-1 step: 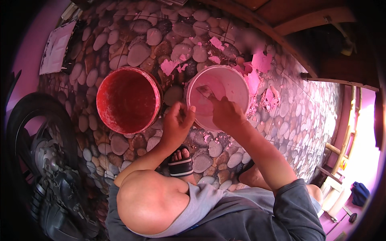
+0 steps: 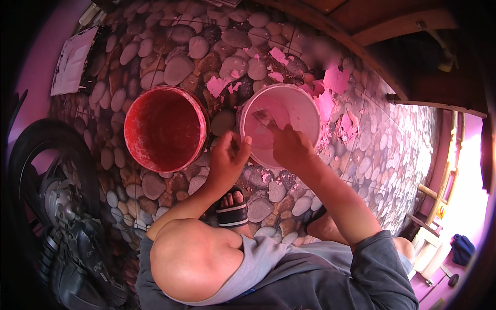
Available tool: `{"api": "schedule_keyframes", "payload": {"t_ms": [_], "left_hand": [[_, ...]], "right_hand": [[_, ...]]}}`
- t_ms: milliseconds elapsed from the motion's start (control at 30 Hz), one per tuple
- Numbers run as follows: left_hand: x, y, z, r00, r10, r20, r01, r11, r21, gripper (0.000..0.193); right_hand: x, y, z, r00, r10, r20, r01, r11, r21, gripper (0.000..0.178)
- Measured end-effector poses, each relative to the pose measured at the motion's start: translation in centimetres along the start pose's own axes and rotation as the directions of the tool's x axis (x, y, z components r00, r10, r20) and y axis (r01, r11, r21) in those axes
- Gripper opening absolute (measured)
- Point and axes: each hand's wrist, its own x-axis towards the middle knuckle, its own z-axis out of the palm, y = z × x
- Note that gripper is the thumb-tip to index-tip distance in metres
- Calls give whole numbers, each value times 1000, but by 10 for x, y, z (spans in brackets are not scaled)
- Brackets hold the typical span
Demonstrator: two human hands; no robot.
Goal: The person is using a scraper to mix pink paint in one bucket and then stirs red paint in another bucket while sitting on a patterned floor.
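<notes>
A white bucket with pink residue over its inside stands in front of me. My right hand reaches over its near right side, closed round the handle of a scraper. The scraper's flat blade points up and left inside the bucket; whether it touches the wall or bottom I cannot tell. At the near left rim is my left hand, its fingers curled and its thumb on the rim, gripping the bucket. Just left of it stands a red bucket, smeared pale round its rim and inner wall.
Pink flakes lie on the stone-patterned floor behind and right of the white bucket. A motorcycle wheel stands at the left. Wooden furniture fills the upper right. A stained white board lies far left.
</notes>
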Motion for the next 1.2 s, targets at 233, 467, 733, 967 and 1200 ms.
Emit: {"api": "schedule_keyframes", "payload": {"t_ms": [233, 467, 733, 967, 1200], "left_hand": [[-1, 0, -2, 1000, -8, 14, 8, 1000, 19, 22], [-3, 5, -3, 998, -47, 51, 45, 998, 39, 21], [-3, 10, 0, 999, 2, 40, -5, 998, 59, 23], [-2, 2, 3, 999, 40, -4, -40, 995, 88, 25], [-16, 7, 13, 999, -38, 24, 40, 996, -81, 24]], "right_hand": [[1, -5, -5, 997, 59, 42, -62, 995, 79, 37], [3, -7, -2, 993, 55, 105, -59, 998, 29, 37], [7, 3, 5, 994, 59, 97, -70, 992, 109, 48], [15, -12, 0, 999, 30, 44, -34, 994, 100, 34], [4, -6, -2, 996, 16, 85, -12, 998, -54, 24]]}}
